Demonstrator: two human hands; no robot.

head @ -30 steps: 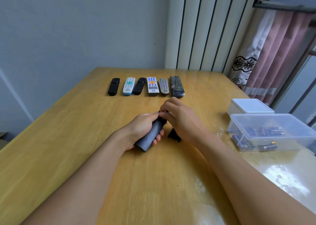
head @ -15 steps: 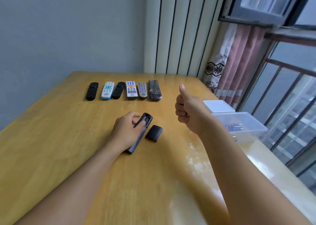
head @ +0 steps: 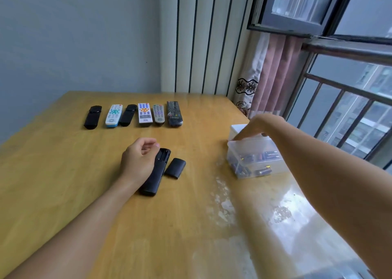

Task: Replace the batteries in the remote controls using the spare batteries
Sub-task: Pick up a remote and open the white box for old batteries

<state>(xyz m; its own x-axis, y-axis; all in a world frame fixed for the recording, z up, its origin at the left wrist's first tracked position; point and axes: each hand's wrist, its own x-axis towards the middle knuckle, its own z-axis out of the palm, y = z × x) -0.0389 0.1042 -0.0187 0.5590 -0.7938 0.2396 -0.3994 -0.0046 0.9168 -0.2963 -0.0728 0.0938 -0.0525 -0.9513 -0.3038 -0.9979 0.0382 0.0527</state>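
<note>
Right hand (head: 253, 128) has moved to the clear battery box (head: 254, 160), grip unclear — left hand (head: 137, 162) loosely curled on the black remote (head: 156, 172), open compartment end pointing away, slightly right.

A wooden surface (head: 63, 172) fills the room's corner, glossy with daylight glare at 5 o'clock. Grey wall (head: 74, 34) at 11, striped panel (head: 201, 45) at 12, pink curtain (head: 275, 73) and barred window (head: 350, 109) at 2.
</note>
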